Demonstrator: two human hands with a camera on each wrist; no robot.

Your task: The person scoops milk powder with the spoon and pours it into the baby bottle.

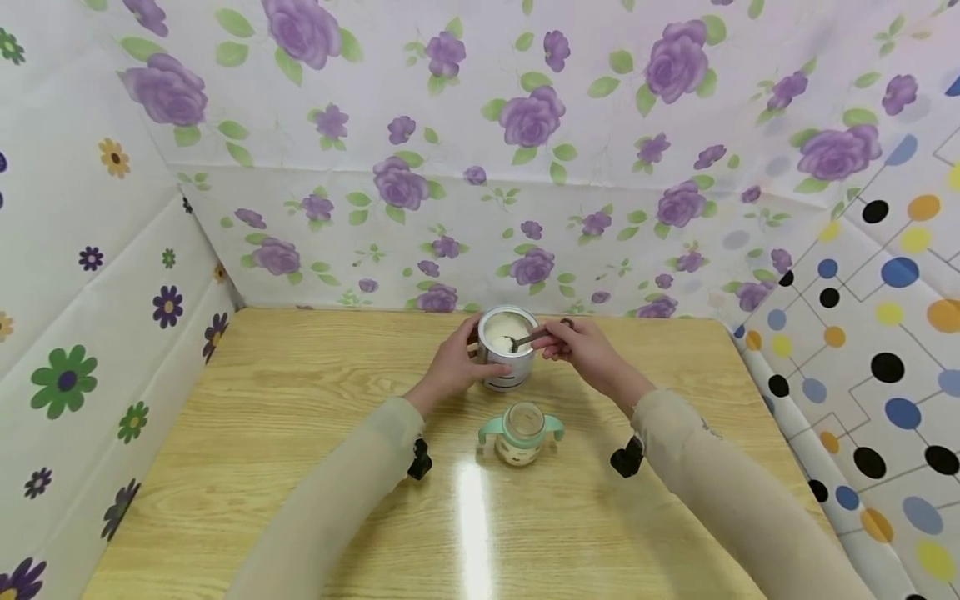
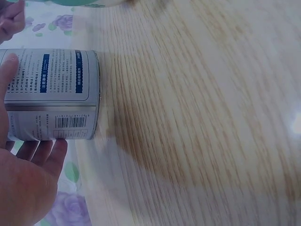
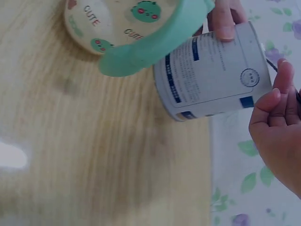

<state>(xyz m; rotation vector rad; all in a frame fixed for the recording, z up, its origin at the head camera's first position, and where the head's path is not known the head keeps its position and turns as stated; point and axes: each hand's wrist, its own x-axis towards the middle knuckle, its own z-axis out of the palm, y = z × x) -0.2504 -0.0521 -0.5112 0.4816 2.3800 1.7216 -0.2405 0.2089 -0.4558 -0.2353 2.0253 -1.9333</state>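
A round tin can [image 1: 507, 380] with white powder [image 1: 497, 331] inside stands lidless near the table's back edge. My left hand [image 1: 453, 368] grips it from the left, thumb across the front and fingers round the far side. In the left wrist view the can [image 2: 70, 89] shows printed text and a barcode. My right hand [image 1: 588, 354] pinches the handle of a dark metal spoon [image 1: 535, 336], whose bowl end dips into the powder. Nearer to me is a baby bottle [image 1: 522, 432] with mint-green handles, touched by neither hand.
The wooden table [image 1: 315, 375] reaches back to a flower-patterned cloth [image 1: 465, 217]. Patterned sheets also hang at the left and right sides. A bright light reflection [image 1: 474, 525] lies on the tabletop in front of the bottle.
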